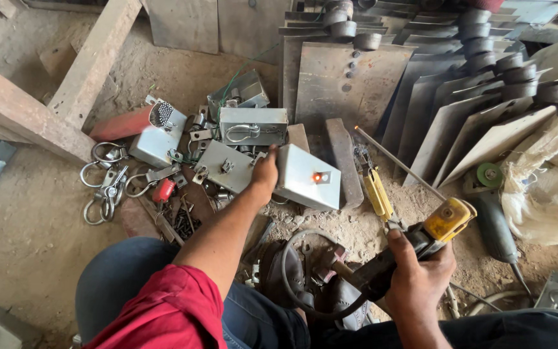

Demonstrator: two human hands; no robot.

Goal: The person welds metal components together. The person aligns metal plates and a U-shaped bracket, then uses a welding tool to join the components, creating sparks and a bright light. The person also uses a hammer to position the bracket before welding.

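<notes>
Beyond both your hands, grey steel plates (356, 84) with short welded tube sections are leaning in overlapping rows. Ahead of your right hand (418, 284), a green-disc angle grinder (495, 216) is lying on the dirt beside a pale cloth sack (544, 187). Ahead of your left hand (265, 174), a heap of small grey sheet-metal boxes (253, 126) with shackle hasps is sitting, and further left a cluster of loose steel shackles (104, 178) is resting next to a red cylinder (124, 123). Your left hand is pressing against the edge of a pale grey metal box (308, 176), fingers curled onto it, steadying it on the ground; a glowing orange weld spot (318, 177) is showing on its face. Your right hand is gripping closed around a yellow-jawed welding electrode holder (437, 223), which is clamping a thin grey electrode rod (395, 161) pointing up past the box. A yellow-handled pair of pliers (376, 190) is lying between your hands.
</notes>
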